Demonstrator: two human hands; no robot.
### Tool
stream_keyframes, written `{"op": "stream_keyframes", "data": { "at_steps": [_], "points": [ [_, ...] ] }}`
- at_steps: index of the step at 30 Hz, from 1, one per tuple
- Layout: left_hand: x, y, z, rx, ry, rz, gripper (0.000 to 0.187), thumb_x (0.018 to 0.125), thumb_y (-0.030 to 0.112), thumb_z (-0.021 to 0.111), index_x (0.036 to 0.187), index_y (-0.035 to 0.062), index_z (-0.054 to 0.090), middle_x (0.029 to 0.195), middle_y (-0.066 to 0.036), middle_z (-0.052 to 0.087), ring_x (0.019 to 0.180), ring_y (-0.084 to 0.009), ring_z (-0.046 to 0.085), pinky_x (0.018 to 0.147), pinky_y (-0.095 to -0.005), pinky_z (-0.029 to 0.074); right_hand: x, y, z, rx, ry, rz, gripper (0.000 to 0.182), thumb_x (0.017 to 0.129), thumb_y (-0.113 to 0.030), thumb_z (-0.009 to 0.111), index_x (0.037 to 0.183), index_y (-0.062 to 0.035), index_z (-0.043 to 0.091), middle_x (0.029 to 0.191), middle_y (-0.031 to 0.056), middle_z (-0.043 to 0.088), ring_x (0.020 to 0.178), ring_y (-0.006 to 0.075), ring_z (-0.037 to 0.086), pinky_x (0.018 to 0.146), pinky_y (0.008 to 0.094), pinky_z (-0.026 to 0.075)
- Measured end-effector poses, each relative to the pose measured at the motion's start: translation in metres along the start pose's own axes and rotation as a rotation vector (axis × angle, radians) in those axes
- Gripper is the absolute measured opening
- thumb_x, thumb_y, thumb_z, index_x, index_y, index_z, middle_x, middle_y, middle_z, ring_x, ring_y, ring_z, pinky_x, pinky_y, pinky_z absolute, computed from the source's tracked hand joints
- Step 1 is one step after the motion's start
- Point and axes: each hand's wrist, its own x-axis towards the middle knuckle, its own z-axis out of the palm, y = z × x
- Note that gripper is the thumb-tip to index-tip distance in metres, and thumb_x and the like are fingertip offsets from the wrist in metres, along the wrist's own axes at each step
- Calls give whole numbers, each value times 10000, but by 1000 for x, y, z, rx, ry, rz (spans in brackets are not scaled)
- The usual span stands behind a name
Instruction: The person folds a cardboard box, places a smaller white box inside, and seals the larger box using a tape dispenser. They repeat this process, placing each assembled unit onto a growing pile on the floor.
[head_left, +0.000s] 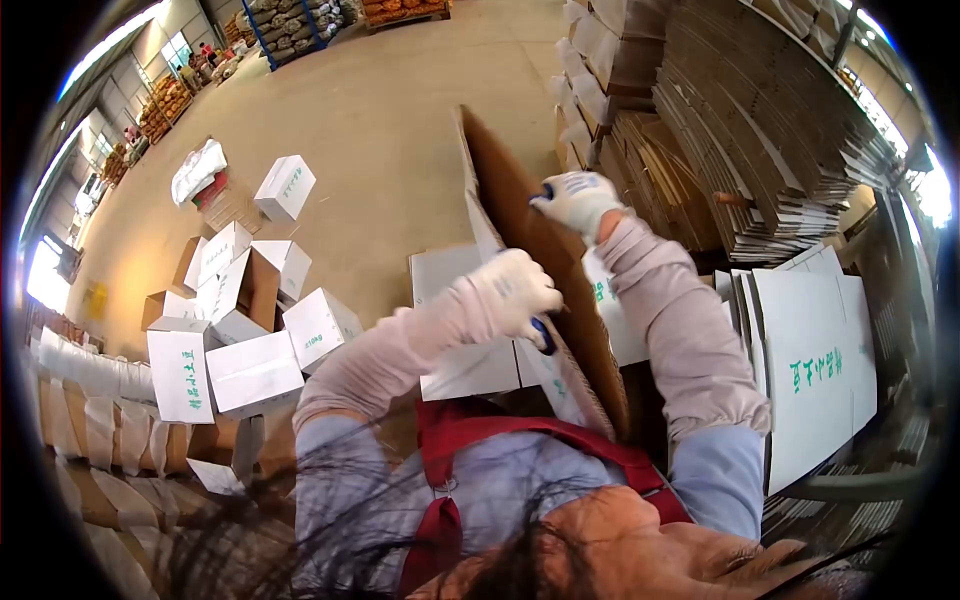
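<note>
Clothing: red straps [590, 447] are crossing a light blue shirt [400, 500], and pale sleeve covers [395, 360] are wrapping both forearms.
Left hand: the left hand [515, 290], in a white glove, is grasping the near white-outside wall of the open carton [530, 215], fingers curling over its edge.
Right hand: the right hand [580, 203], also gloved, is clenching on the opposite brown-faced wall of the open carton, farther out than the left.
Open carton: it is standing tilted between the two hands in front of the chest, its long walls lying close together and its brown inside showing.
Below the hands: white cartons [470, 370] are lying partly under the open carton.
Right side: flat white cartons [820, 370] with green writing are leaning upright near the right arm; beyond them, flattened brown cardboard [750, 120] is rising in a tall stack.
Left floor: small white boxes [255, 372] are lying in a loose heap, some gaping open, with a lone white box [286, 188] sitting apart.
Past the heap: a white bag [200, 172] is resting on something red.
Far end: filled sacks [290, 28] are sitting in a blue rack [262, 38], and orange sacks [400, 9] are resting on a pallet beside it.
</note>
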Motion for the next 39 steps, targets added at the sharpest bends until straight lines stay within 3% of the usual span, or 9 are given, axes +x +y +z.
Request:
{"op": "stream_keyframes", "data": {
  "at_steps": [6, 11, 16, 20, 23, 28, 30, 33, 39],
  "points": [
    [-62, -54, -63, -208, -460, -540, 483, 590, 349, 816, 989, 108, 687, 916, -48, 682, 846, -189, 647, 746, -293, 515, -104, 78, -38, -95, 53, 56, 340, 797, -458, 594, 940, -159, 664, 939, 97, 647, 876, 264, 621, 770, 365, 483],
    [-5, -35, -56, -1159, -619, -334, 708, 721, 150, 707, 1334, -9, 391, 1188, -100, 581, 1054, -161, 561, 870, -289, 484, -142, 73, 1, -30, 118, -14, 354, 818, -434, 575, 953, -118, 655, 849, 106, 635, 829, 282, 614, 733, 389, 476],
    [68, 94, 3, -350, -571, -239, 728, 762, 536, 615, 1249, 13, 473, 857, -203, 631, 811, -349, 622, 770, -388, 497, -145, 74, 6, -25, 90, -20, 339, 831, -424, 555, 958, -124, 648, 862, 101, 640, 843, 269, 613, 738, 389, 474],
    [49, 10, 59, -1021, -694, -548, 586, 797, 546, 543, 1065, 32, 625, 924, -161, 658, 841, -317, 624, 773, -423, 491, -147, 83, 10, -30, 157, -57, 346, 842, -435, 534, 955, -127, 645, 869, 105, 642, 849, 268, 614, 739, 390, 474],
    [70, -6, 51, -200, -1200, -768, 578, 791, 615, 487, 947, 98, 693, 929, -125, 668, 849, -295, 622, 751, -411, 483, -144, 77, 4, -41, 132, -32, 355, 847, -442, 524, 960, -129, 645, 876, 104, 642, 853, 267, 615, 740, 390, 475],
    [71, -12, 32, 204, -703, -503, 504, 793, 520, 545, 965, 62, 665, 923, -161, 650, 900, -317, 608, 892, -437, 431, -152, 70, 5, -109, 143, 27, 348, 847, -443, 525, 976, -146, 651, 912, 112, 627, 854, 278, 615, 742, 379, 474],
    [52, -50, -8, 747, 246, -192, 413, 775, 412, 603, 971, 51, 654, 937, -161, 650, 928, -317, 602, 929, -440, 398, -149, 70, 5, -116, 141, 27, 335, 838, -434, 537, 987, -159, 655, 905, 120, 627, 839, 283, 617, 736, 379, 473],
    [20, -129, -13, 750, 595, -635, 369, 756, 359, 639, 992, 75, 647, 956, -153, 648, 940, -309, 601, 895, -431, 423, -147, 67, 5, -61, 174, 72, 320, 824, -416, 558, 1011, -175, 656, 897, 125, 625, 820, 281, 620, 740, 387, 468],
    [2, -77, -7, -20, -764, -699, 428, 747, 401, 660, 1079, 132, 629, 1036, -116, 637, 982, -305, 588, 844, -396, 468, -156, 1, 23, -394, 200, -24, 238, 789, -352, 585, 890, -141, 627, 795, 151, 554, 772, 305, 577, 697, 419, 423]
  ]
}}
